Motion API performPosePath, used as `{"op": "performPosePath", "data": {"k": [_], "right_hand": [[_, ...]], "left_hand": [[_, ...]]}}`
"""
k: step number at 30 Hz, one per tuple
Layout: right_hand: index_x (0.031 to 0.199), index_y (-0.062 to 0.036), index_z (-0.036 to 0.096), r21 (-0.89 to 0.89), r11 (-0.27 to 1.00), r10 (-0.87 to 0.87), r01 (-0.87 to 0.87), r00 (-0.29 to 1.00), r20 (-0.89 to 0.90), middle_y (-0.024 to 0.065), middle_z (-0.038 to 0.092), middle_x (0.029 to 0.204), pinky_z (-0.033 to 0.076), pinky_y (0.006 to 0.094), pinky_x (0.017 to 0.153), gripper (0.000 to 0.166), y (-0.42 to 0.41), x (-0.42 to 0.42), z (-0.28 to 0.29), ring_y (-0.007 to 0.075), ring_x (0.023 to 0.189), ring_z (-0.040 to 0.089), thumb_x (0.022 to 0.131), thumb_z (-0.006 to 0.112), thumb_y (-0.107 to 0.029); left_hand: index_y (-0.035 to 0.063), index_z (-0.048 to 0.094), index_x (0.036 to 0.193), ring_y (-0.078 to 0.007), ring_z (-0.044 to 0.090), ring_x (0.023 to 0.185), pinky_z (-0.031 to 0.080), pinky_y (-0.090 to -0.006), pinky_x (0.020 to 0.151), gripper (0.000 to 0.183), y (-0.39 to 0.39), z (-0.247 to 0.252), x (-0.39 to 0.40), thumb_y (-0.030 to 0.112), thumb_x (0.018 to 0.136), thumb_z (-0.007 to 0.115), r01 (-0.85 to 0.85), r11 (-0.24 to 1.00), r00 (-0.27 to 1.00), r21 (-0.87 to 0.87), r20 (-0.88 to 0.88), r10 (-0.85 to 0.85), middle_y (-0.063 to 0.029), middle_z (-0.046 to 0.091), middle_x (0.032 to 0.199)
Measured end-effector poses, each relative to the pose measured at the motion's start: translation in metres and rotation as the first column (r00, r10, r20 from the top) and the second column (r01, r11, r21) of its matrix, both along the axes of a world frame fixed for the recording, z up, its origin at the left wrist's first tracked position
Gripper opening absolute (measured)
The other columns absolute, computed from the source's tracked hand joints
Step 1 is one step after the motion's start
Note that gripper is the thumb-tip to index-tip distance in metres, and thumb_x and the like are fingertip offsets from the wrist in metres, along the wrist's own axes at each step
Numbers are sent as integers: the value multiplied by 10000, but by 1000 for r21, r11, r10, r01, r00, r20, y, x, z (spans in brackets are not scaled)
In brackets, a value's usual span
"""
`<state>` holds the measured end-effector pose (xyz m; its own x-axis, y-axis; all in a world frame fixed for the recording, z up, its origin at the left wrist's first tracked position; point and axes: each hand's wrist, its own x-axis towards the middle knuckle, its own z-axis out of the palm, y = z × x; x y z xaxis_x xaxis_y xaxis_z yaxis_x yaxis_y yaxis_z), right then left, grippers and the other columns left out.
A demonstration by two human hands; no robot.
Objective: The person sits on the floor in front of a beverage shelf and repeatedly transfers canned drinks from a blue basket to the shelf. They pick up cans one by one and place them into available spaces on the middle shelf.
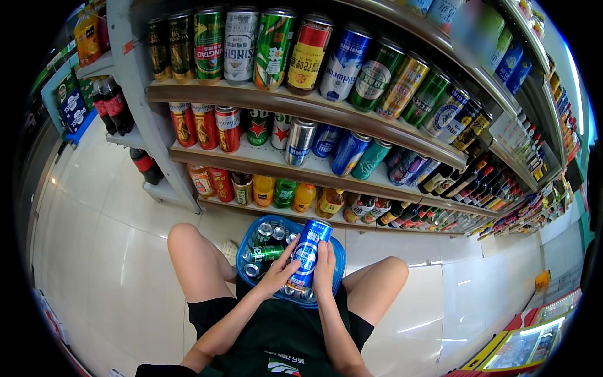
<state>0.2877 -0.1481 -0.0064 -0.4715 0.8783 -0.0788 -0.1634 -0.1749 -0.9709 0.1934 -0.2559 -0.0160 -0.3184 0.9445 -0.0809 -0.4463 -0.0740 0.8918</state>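
Observation:
Between both palms I hold a tall blue beer can (307,254), tilted, its top pointing away from me. My left hand (279,274) grips its left side with the thumb across the front. My right hand (323,269) presses along the right side. Beneath the can, a blue plastic basket (340,282) stands between my knees. Inside it lie several cans, among them a green can (266,253) on its side and a can with a silver end (252,270) at the left. My hands and the blue can hide part of the basket's contents.
A shelf unit rises in front, with beer cans (274,49) on the upper board (264,96), more cans (300,141) on the middle one and juice bottles (304,198) at the bottom. Cola bottles (146,166) stand at the left. Yellow-framed display cases (518,346) are at lower right.

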Motion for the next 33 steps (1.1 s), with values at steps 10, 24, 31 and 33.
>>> {"op": "performPosePath", "data": {"k": [10,24,31,33], "right_hand": [[1506,10,392,-68,988,137,-137,991,-13,138,612,1276,522,300,930,686,-9,4,6,179,1101,627,994,676,-347],[1504,-28,402,-97,987,117,-125,990,-77,112,596,1292,459,301,1009,626,-3,5,1,170,1159,578,1064,526,-455],[1437,-12,465,-56,995,83,-86,995,-57,103,599,1264,448,302,1013,603,2,3,-9,167,1149,574,1082,457,-498],[1252,-47,596,-125,991,27,-42,993,-115,63,672,1144,526,271,874,496,2,0,-8,117,988,651,1088,455,-494]], "left_hand": [[78,173,1651,-200,312,1501,261,-326,1218,619,-3,-2,1,385,1137,330,-48,998,998,-36,-31,47,-112,265,1668],[61,174,1646,-244,248,1544,195,-364,1250,642,5,-11,4,439,1134,266,-76,997,980,35,-183,81,-123,226,1690],[48,217,1635,-253,260,1542,192,-365,1250,633,6,-7,3,434,1135,267,-109,994,950,25,-292,111,-132,264,1678],[56,213,1639,-254,272,1539,205,-362,1247,640,8,-7,0,443,1134,276,-102,995,956,16,-276,103,-135,263,1680]]}}
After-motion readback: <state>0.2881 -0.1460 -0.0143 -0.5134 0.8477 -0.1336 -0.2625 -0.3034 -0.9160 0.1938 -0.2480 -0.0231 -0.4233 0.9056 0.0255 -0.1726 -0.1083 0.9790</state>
